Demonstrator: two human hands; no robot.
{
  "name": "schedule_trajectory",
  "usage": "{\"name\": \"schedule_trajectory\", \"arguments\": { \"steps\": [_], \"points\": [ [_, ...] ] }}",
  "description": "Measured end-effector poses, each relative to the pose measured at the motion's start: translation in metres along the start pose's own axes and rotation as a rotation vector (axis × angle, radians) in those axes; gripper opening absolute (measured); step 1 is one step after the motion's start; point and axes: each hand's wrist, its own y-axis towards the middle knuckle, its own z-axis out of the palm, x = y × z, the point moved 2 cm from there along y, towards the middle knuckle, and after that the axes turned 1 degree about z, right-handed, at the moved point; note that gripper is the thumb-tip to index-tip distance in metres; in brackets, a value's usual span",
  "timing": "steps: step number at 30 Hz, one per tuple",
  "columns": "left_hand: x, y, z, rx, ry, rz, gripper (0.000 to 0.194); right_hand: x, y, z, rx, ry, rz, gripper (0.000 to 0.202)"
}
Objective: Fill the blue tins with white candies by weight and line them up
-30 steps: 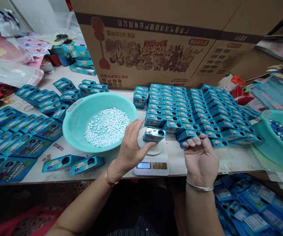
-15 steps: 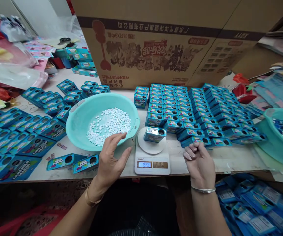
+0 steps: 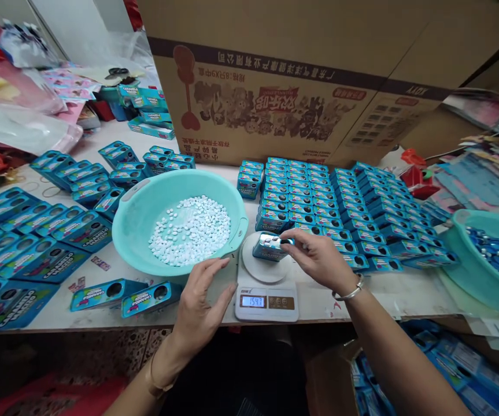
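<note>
A small blue candy box [image 3: 267, 249] stands on the round plate of a white kitchen scale [image 3: 249, 316], whose display reads about 154.7. My right hand [image 3: 318, 257] has thumb and fingertips closed at the box's right end, partly covering its round top hole. Whether a candy is also between the fingertips, I cannot tell. My left hand [image 3: 201, 306] is empty, thumb and fingers apart, between the scale and a turquoise basin [image 3: 132, 231]. Small white candies [image 3: 192, 228] lie in that basin. Left of this hand, two blue boxes [image 3: 106, 294] lie near the table edge.
Rows of blue boxes [image 3: 310, 199] stand behind and right of the scale, with more boxes [image 3: 50, 242] at left. A large cardboard carton [image 3: 266, 75] blocks the back. Another turquoise basin [image 3: 461, 254] at right holds blue, shiny pieces. More blue packaging [image 3: 461, 358] lies below the table.
My right hand has moved left and forward from beside the box rows to the box on the scale. The display went from about 154.6 to 154.7. My left hand stays nearly still.
</note>
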Motion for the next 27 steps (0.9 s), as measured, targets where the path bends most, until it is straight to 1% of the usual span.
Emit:
{"name": "schedule_trajectory", "arguments": {
  "steps": [3,6,9,12,17,19,21,23,25,27],
  "points": [
    [0.002,-0.003,0.002,0.005,-0.020,-0.017,0.036,0.000,0.011,0.006,0.133,-0.250,-0.060,0.015],
    [0.003,-0.006,0.003,0.006,-0.034,-0.021,0.037,-0.003,0.019,0.009,0.183,-0.387,-0.076,0.013],
    [0.003,-0.006,0.003,0.010,-0.044,-0.022,0.038,-0.006,0.025,0.011,0.220,-0.396,-0.078,0.010],
    [0.003,-0.005,0.003,0.020,-0.050,-0.027,0.038,-0.006,0.029,0.012,0.287,-0.399,-0.099,0.011],
    [0.001,-0.003,0.005,0.019,-0.065,-0.019,0.039,-0.004,0.038,0.014,0.410,-0.516,-0.156,0.014],
    [0.001,-0.003,0.006,0.020,-0.069,-0.023,0.038,-0.004,0.042,0.015,0.436,-0.521,-0.168,0.016],
    [0.000,-0.003,0.006,0.024,-0.070,-0.025,0.038,-0.005,0.044,0.015,0.430,-0.451,-0.166,0.016],
    [-0.001,-0.002,0.006,0.029,-0.070,-0.022,0.039,-0.005,0.044,0.011,0.374,-0.271,-0.134,0.015],
    [-0.004,0.004,0.007,0.028,-0.074,-0.003,0.039,-0.006,0.042,0.003,0.255,0.037,-0.051,0.016],
    [-0.009,0.015,0.009,0.010,-0.062,0.041,0.036,-0.007,0.036,-0.006,0.120,0.438,0.073,0.018]
  ]
}}
